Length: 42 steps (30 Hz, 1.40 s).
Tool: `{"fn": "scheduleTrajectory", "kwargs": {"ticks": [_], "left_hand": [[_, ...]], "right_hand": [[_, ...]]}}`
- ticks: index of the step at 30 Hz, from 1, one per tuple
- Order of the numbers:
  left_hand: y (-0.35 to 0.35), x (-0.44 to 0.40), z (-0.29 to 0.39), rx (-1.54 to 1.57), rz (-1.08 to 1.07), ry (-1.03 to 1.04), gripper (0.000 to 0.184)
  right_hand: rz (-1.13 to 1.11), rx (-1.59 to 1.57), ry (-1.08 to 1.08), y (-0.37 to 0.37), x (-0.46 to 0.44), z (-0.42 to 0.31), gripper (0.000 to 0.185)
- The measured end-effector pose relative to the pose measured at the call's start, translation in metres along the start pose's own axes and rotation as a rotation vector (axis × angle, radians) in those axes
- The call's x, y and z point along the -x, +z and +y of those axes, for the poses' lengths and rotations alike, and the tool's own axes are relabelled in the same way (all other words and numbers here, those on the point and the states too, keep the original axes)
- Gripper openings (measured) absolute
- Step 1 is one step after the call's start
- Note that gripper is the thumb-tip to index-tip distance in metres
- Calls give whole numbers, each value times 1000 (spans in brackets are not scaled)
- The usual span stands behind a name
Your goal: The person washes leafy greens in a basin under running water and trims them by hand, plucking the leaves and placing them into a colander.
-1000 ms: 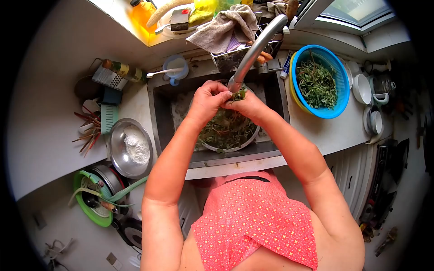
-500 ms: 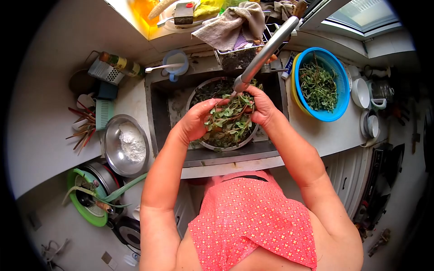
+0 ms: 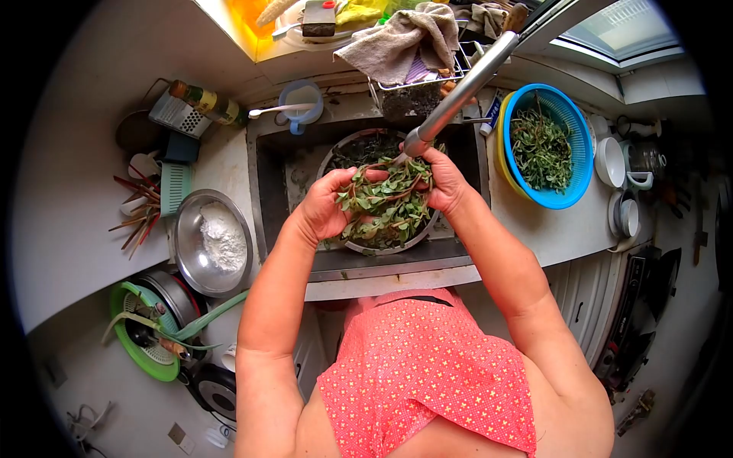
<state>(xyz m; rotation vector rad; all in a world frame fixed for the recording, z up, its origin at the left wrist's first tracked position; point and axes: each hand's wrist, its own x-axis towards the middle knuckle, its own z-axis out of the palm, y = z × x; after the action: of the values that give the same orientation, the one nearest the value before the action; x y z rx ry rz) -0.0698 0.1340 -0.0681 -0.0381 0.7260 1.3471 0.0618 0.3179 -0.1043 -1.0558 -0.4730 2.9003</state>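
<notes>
Two bare hands hold one loose, leafy green bunch with reddish stems point(image 3: 391, 204) between them. The left hand point(image 3: 324, 204) has its grip half curled: the palm faces up and in, and the fingers go in under the leaves. The right hand point(image 3: 447, 182) has its grip bent around the other side, with the thumb on top near the stems. Neither grip is squeezed into a fist.

The bunch is over a round bowl with a pale rim point(image 3: 418, 238), which sits in the dark metal sink point(image 3: 270, 191). The end of the long, shiny silver tap point(image 3: 469, 91) is just above the bunch, close to the right thumb. On the worktop point(image 3: 527, 223), to the right, more greens point(image 3: 540, 149) lie in a round blue plastic basket point(image 3: 582, 164).
</notes>
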Motion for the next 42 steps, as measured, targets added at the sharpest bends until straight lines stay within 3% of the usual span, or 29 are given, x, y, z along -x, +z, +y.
{"fn": "scheduleTrajectory", "kwargs": {"ticks": [4,6,7,8,11,12,13,15,16,18,20,22,23,25,26,28,29,31,34,37,38,39,41,42], "left_hand": [[-19,-6,-11,56,93,0,43],[-42,-9,-35,-23,207,29,40],[-53,-11,-43,-97,326,57,37],[-57,-9,-47,-105,303,62,34],[-70,-3,-80,-234,607,55,40],[-71,4,-95,-255,615,28,40],[-78,10,-107,-272,640,-2,40],[-75,18,-112,-288,629,-38,40],[-81,22,-119,-282,655,-48,38],[-72,31,-134,-273,657,-39,34],[-70,36,-136,-275,671,-27,32],[-73,40,-143,-256,674,-3,32],[-73,40,-144,-243,667,35,31],[-68,39,-136,-234,674,58,30],[-68,40,-133,-240,675,64,30],[-71,43,-131,-261,663,85,30],[-72,44,-130,-255,650,95,30],[-71,44,-124,-243,652,122,31],[-68,41,-119,-252,646,125,32],[-74,34,-119,-269,643,112,33],[-74,32,-119,-293,648,106,33],[-74,32,-119,-322,649,91,33],[-78,26,-110,-369,638,112,33],[-78,31,-115,-397,648,99,33]], "right_hand": [[-109,48,43,-6,-3,-7,22],[143,168,-150,15,10,-4,23],[145,172,-134,8,-1,-3,23],[211,336,-254,-2,-7,-3,22],[330,832,-451,-83,-67,9,18],[330,963,-536,-112,-91,21,20],[302,1020,-628,-142,-122,41,22],[175,790,-823,-211,-183,77,26],[322,1457,-824,-181,-156,85,29],[425,2221,-530,-148,-120,83,37],[492,2200,-473,-195,-156,106,38],[211,2583,-526,-165,-138,90,34],[212,2584,-526,-135,-127,79,34],[313,2208,-249,-95,-111,65,27],[322,2220,-260,-103,-110,61,27],[232,1743,-654,-106,-96,52,23],[237,1758,-662,-109,-82,44,23],[150,1114,-557,-28,-6,12,22],[123,668,-624,22,51,-2,18],[292,700,-614,-8,36,14,20],[399,969,-322,-34,22,22,24],[352,1193,-459,-83,-1,45,27],[321,1186,-609,-81,12,49,28],[365,1067,-549,-63,29,45,25]]}}
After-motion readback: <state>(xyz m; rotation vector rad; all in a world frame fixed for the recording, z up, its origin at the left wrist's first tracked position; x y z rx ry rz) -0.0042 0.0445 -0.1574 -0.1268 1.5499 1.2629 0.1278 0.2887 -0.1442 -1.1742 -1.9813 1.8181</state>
